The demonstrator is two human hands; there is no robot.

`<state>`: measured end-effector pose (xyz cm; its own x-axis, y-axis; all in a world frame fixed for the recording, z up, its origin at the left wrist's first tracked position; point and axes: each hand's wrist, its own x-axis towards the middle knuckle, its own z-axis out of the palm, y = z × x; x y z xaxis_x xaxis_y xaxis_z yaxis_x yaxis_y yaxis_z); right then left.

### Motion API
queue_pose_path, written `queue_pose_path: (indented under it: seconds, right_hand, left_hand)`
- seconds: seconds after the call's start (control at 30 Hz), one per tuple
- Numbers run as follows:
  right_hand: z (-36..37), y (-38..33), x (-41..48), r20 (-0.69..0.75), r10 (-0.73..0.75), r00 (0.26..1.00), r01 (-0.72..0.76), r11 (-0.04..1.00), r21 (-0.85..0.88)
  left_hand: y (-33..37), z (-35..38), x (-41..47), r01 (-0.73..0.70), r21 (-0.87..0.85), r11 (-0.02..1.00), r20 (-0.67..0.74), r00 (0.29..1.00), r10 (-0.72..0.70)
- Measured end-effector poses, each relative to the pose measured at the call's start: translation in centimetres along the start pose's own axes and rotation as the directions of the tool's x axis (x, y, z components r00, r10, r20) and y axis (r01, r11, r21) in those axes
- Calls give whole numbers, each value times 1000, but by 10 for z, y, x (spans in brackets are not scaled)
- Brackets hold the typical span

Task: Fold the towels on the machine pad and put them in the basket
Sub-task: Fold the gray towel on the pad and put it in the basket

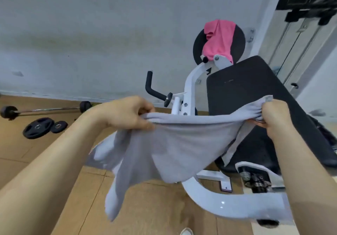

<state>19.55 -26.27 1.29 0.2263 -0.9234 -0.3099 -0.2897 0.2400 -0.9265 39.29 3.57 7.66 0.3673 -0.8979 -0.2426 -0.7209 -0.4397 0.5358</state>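
A pale grey towel (175, 143) hangs in the air in front of the black machine pad (255, 92). My left hand (127, 114) grips its top edge on the left and my right hand (275, 118) grips a bunched corner on the right. The cloth sags between them, its loose ends hanging down toward the floor. A pink towel (218, 39) is draped over the round black pad (238, 41) at the top of the machine. No basket is in view.
The white machine frame (228, 203) curves across the wooden floor below the towel. A black handle (155, 90) sticks out left of the pad. A barbell (45, 109) and two weight plates (38, 128) lie on the floor at left, near the wall.
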Motion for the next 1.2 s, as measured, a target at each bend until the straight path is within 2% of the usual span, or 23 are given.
queue_pose_path:
  seconds: [0.07, 0.1, 0.17, 0.27, 0.33, 0.4, 0.47, 0.5, 0.57, 0.63, 0.7, 0.73, 0.8, 0.9, 0.97, 1.07, 1.13, 1.2]
  right_hand:
    - [0, 3, 19, -32, 160, 987, -163, 979, -121]
    - [0, 7, 28, 0, 159, 987, -156, 972, -177]
    - [2, 13, 41, 103, 43, 994, -6, 943, -333]
    - [-3, 16, 41, 223, -19, 975, 122, 878, -462]
    - [-13, 18, 44, 292, 51, 955, 95, 880, -465]
    - [-26, 20, 48, 372, 156, 915, -9, 930, -368]
    - [-37, 24, 50, 419, 189, 888, -103, 970, -220]
    - [-40, 27, 54, 399, 176, 900, -131, 982, -139]
    - [-40, 32, 60, 277, 126, 952, -135, 991, 12]
    - [-34, 38, 69, -11, 45, 999, -45, 999, 0]
    - [-30, 43, 77, -330, -50, 943, -3, 987, -159]
    - [-26, 42, 78, -417, -94, 904, -13, 969, -246]
    - [-20, 41, 82, -527, -154, 836, -94, 906, -413]
    - [-14, 43, 91, -626, -212, 751, -244, 791, -561]
    - [-19, 46, 93, -678, -233, 697, -320, 745, -585]
    - [-32, 47, 90, -753, -243, 612, -418, 709, -569]
    - [-40, 45, 89, -774, -257, 579, -470, 670, -574]
    - [-49, 44, 89, -787, -258, 560, -512, 639, -574]
  left_hand:
    - [-2, -9, 39, -125, -303, 945, -292, 956, 33]
    - [0, -10, 61, -192, -344, 919, -400, 916, 41]
    - [4, -10, 106, -254, -282, 925, -513, 855, 79]
    - [14, -23, 171, -248, -92, 964, -598, 788, 145]
    - [16, -35, 212, -254, 18, 967, -619, 756, 210]
    - [22, -44, 254, -277, 109, 955, -595, 751, 286]
    - [30, -49, 300, -297, 161, 941, -559, 759, 335]
    - [36, -49, 323, -299, 173, 938, -539, 768, 345]
    - [47, -44, 370, -322, 216, 922, -496, 777, 387]
    - [59, -33, 418, -357, 258, 898, -428, 790, 438]
    - [71, -13, 469, -417, 255, 873, -324, 813, 483]
    - [74, -3, 488, -431, 259, 864, -260, 830, 492]
    - [84, 19, 526, -463, 256, 848, -134, 852, 506]
    - [103, 49, 570, -510, 181, 841, -84, 844, 530]
    - [118, 64, 591, -563, 159, 811, -66, 813, 578]
    - [144, 77, 614, -685, 121, 719, -31, 721, 692]
    - [162, 82, 627, -738, 95, 668, -26, 669, 743]
    - [177, 84, 636, -756, 85, 648, -6, 650, 760]
